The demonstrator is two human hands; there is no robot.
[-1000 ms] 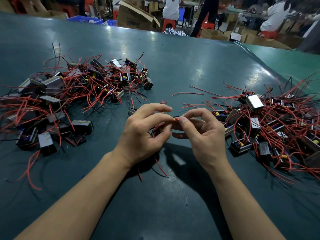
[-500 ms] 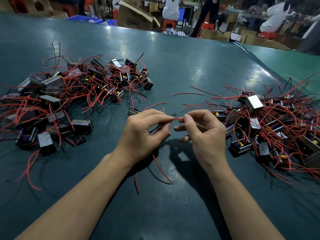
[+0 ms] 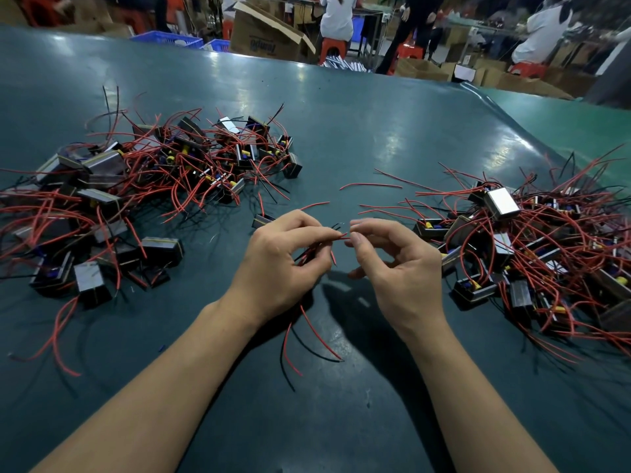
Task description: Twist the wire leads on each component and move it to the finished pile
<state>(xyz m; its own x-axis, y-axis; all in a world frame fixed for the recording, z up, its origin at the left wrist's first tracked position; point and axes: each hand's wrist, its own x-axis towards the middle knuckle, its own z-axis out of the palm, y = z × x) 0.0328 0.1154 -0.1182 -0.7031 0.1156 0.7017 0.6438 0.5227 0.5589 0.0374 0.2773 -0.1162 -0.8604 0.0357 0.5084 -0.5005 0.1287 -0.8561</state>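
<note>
My left hand (image 3: 280,264) grips one component, mostly hidden in the palm; its red and black leads (image 3: 314,339) hang below the hand onto the table. Between thumb and forefinger that hand pinches a red lead (image 3: 336,237) near its end. My right hand (image 3: 392,268) pinches the tip of the same lead with thumb and forefinger, the other fingers curled. A pile of small black transformer-like components with red leads (image 3: 136,186) lies on the left. A second pile of the same parts (image 3: 532,247) lies on the right.
The dark green table (image 3: 341,131) lies under everything. One component (image 3: 263,220) lies alone just beyond my left hand, and a loose red wire (image 3: 370,185) lies further back. Cardboard boxes, blue crates and seated people are beyond the far edge.
My hands have moved slightly apart and the right hand's grip has slid to the lead's tip. The hanging leads below my left hand have dropped lower.
</note>
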